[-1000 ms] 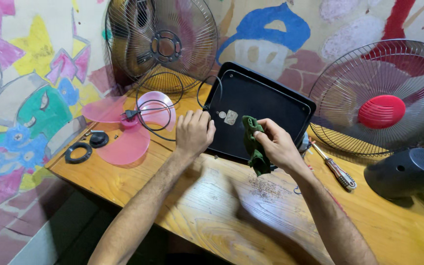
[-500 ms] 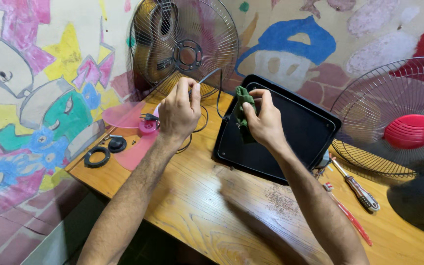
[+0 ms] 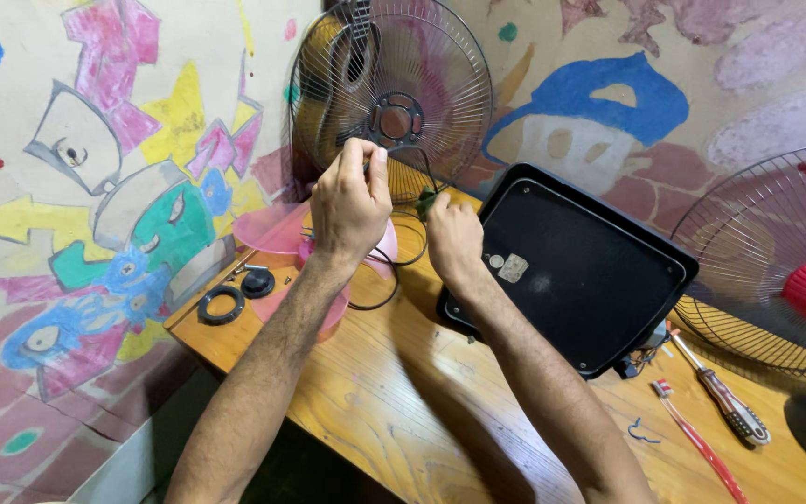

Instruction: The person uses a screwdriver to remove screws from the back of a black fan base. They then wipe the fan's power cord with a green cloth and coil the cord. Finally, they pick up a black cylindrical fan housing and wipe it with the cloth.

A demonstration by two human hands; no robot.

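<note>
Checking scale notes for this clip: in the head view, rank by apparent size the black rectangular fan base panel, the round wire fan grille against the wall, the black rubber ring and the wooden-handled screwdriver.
1. Black rectangular fan base panel and round wire fan grille: alike, unranked.
2. Wooden-handled screwdriver.
3. Black rubber ring.

A round wire fan guard (image 3: 394,98) stands upright at the table's far edge against the painted wall, its dark hub facing outward. A small dark-green cloth (image 3: 426,203), bunched, sits just below the guard's lower rim.
</note>
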